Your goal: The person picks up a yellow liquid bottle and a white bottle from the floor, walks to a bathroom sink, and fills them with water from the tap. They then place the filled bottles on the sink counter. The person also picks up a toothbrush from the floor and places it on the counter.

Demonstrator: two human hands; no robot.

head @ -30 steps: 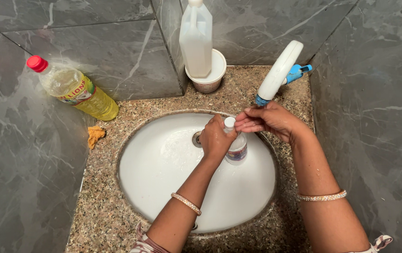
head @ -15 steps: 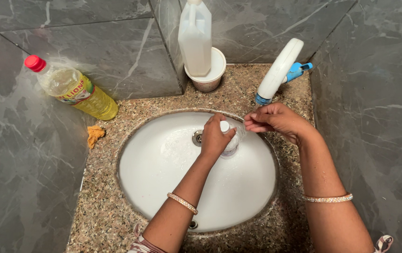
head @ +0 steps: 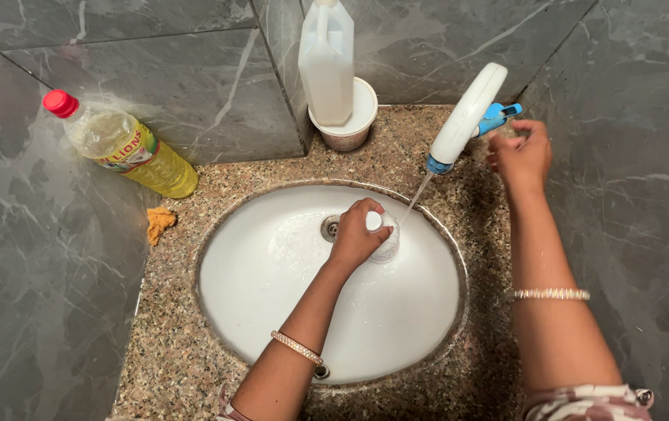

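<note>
My left hand (head: 356,236) grips a small clear plastic bottle (head: 385,242) low in the white oval sink (head: 272,312), near the drain (head: 330,228). A thin stream of water (head: 418,196) runs from the white tap (head: 465,117) down toward the bottle's mouth. My right hand (head: 520,154) is up at the tap's blue handle (head: 498,118). Its fingers are loosely curled just beside and below the handle, and nothing is held in them.
A yellow oil bottle with a red cap (head: 124,146) leans in the left corner. A white jug (head: 326,58) stands in a white cup (head: 347,125) at the back. An orange scrap (head: 159,224) lies on the speckled counter (head: 170,343). Grey marble walls close in all round.
My right hand left the bottle's top and rose to the tap's blue handle. Water now runs from the tap. My left hand keeps the bottle, tipped under the stream.
</note>
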